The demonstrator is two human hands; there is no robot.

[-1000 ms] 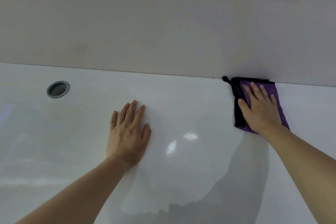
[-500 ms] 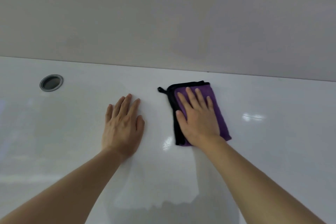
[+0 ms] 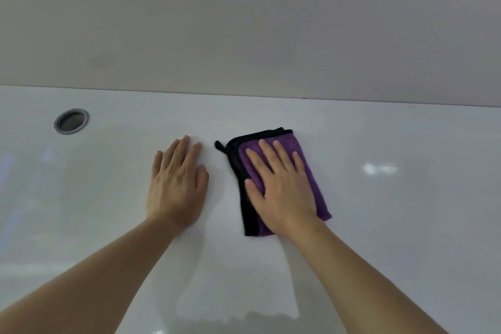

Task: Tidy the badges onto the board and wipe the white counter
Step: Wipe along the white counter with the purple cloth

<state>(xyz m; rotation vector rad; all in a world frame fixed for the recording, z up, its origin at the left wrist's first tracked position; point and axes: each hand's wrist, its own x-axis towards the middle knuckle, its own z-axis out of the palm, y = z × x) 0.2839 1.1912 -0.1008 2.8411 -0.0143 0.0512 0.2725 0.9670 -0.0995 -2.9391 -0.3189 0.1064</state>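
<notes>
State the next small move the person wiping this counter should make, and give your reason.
Probably slide the purple cloth toward the near edge, or lift the left hand clear first. The right hand presses it flat on the white counter, and the left hand lies flat just beside it, blocking a leftward sweep.

One white counter [image 3: 379, 225], backed by one plain wall [image 3: 244, 22]. One folded cloth [image 3: 311, 171], purple with black edging and one small black loop at its corner. One round grey-rimmed hole [image 3: 71, 121] in the counter. Two bare hands: one left hand [image 3: 176, 187] and one right hand [image 3: 282, 192]. Two forearms.
</notes>
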